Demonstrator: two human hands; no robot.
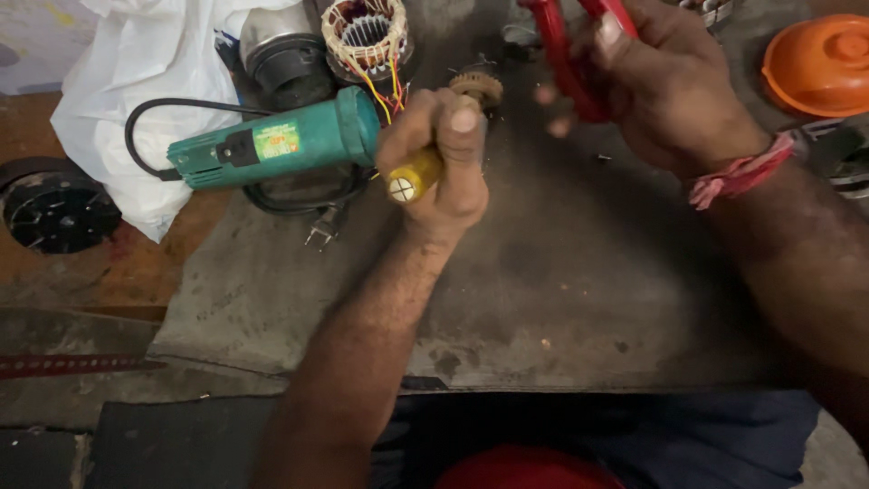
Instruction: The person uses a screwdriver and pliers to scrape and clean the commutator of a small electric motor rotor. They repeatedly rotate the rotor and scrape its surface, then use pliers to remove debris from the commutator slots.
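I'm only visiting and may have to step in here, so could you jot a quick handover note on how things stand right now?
Left hand: fist closed around a yellow-handled tool, its working end against a small brown toothed part.
Right hand: gripping red-handled pliers, raised above the bench.
The green power tool lies on the grey work mat, cord looped beneath it; a wound stator sits behind it.
Done: stator out and set aside.
Left: the toothed part is still being worked; nothing reassembled.

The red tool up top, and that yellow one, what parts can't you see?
Head view:
- Red-handled tool: its working end is cut off by the top edge, and the right hand is blurred.
- Yellow-handled tool: its shaft is hidden inside the left hand.
- Orange lid: cut by the right edge.
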